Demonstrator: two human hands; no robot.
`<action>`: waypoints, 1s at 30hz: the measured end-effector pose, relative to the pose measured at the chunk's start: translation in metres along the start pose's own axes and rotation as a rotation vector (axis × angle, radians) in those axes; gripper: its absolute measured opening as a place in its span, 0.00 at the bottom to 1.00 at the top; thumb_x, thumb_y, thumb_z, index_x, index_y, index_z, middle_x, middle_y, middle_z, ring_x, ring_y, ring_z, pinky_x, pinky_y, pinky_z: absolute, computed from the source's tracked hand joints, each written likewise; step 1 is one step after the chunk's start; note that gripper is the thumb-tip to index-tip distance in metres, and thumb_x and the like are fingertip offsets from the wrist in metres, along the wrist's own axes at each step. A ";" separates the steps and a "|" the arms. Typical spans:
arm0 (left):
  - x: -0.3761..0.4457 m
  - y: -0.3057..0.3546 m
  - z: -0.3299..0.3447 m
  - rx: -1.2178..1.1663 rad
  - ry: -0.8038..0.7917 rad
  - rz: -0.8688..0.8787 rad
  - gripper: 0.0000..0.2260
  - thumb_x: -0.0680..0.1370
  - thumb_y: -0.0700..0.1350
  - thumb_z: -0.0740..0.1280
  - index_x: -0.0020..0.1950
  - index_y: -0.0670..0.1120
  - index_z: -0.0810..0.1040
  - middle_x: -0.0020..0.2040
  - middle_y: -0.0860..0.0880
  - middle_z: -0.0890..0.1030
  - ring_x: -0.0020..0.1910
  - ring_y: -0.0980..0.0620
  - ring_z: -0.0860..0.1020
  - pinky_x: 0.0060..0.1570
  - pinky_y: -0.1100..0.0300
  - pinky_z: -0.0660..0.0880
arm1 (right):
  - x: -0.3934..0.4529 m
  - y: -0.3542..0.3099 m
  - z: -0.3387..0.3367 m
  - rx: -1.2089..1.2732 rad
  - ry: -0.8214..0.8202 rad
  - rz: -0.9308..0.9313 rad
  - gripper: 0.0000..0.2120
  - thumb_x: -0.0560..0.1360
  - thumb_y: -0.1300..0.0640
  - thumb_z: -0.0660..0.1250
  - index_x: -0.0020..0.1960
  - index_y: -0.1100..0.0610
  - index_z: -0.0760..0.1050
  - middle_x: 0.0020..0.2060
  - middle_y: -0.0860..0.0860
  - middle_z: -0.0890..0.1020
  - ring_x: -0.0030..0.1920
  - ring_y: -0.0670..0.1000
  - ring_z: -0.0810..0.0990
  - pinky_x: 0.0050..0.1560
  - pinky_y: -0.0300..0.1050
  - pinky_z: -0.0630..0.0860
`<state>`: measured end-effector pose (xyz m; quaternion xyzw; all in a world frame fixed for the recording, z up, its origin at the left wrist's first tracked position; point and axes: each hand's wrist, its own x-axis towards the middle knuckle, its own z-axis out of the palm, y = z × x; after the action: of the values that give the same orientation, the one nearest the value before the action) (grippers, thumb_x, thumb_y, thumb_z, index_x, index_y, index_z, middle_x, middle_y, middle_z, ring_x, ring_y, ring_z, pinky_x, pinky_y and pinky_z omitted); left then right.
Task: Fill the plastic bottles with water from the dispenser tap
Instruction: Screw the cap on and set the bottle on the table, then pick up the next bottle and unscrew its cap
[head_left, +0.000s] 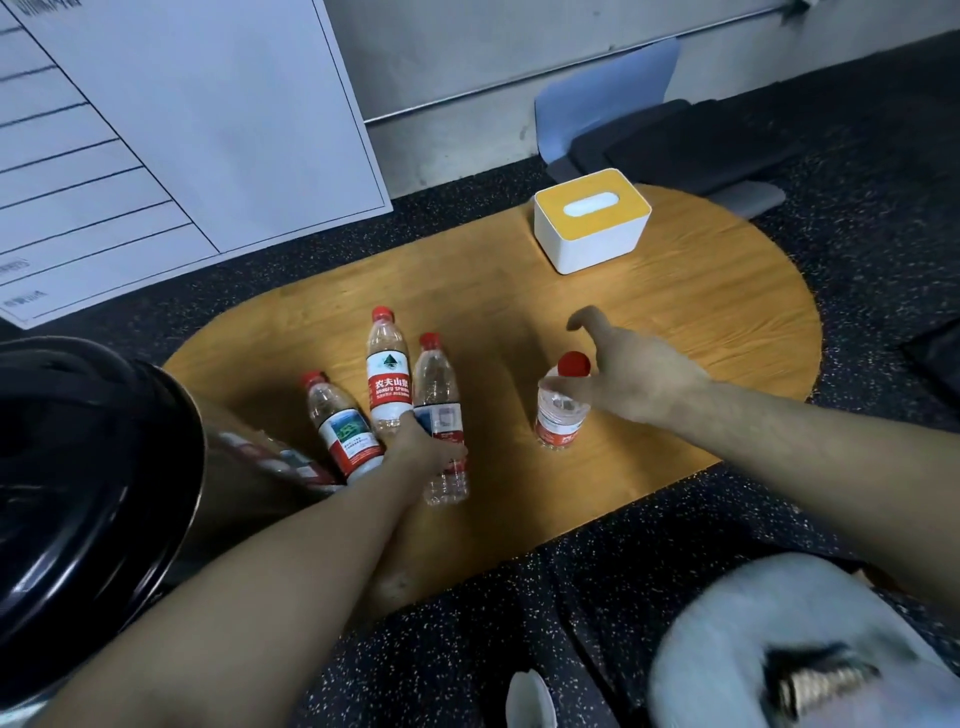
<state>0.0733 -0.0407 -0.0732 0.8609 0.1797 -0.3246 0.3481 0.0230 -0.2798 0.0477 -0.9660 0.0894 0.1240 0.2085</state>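
While 4 red-capped clear bottles (388, 374) stand on table (675, 322) | L hand (423, 449) grips one low | R hand (636, 374) half-open, touching lone bottle (561, 410)

Left hand (423, 447): covers lower bodies of clustered bottles (388, 382). Black round container (98, 467): cut by left edge. White chart board (156, 130): cropped; print illegible. Lower-right pale object (789, 639): blurred.

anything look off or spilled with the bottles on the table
No spill shows on the wooden table. All four red-capped bottles are still capped and upright. The left hand holds the clear bottle in the cluster of three; the right hand is at the lone bottle. No dispenser tap is in view.
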 end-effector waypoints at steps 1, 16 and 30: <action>-0.005 0.002 -0.003 -0.010 -0.004 0.017 0.33 0.71 0.46 0.77 0.70 0.48 0.64 0.63 0.45 0.74 0.65 0.43 0.74 0.65 0.42 0.73 | -0.002 -0.003 -0.003 -0.011 0.055 -0.016 0.28 0.73 0.33 0.63 0.65 0.46 0.59 0.37 0.47 0.75 0.37 0.52 0.77 0.34 0.47 0.75; -0.125 -0.043 -0.059 0.015 -0.081 0.493 0.45 0.70 0.40 0.77 0.78 0.54 0.53 0.73 0.47 0.68 0.71 0.45 0.70 0.65 0.53 0.73 | -0.052 -0.123 -0.025 -0.141 0.190 -0.215 0.23 0.74 0.29 0.54 0.52 0.49 0.66 0.33 0.46 0.76 0.32 0.46 0.76 0.31 0.44 0.78; -0.226 -0.165 -0.110 0.055 0.163 0.811 0.46 0.64 0.59 0.77 0.75 0.61 0.55 0.74 0.52 0.69 0.67 0.46 0.74 0.61 0.44 0.76 | -0.166 -0.222 0.017 -0.345 0.028 -0.013 0.35 0.72 0.26 0.42 0.31 0.53 0.71 0.41 0.55 0.78 0.45 0.57 0.73 0.50 0.48 0.67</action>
<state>-0.1315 0.1336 0.0621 0.8938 -0.1559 -0.0965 0.4093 -0.0884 -0.0532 0.1635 -0.9896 0.0635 0.1228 0.0389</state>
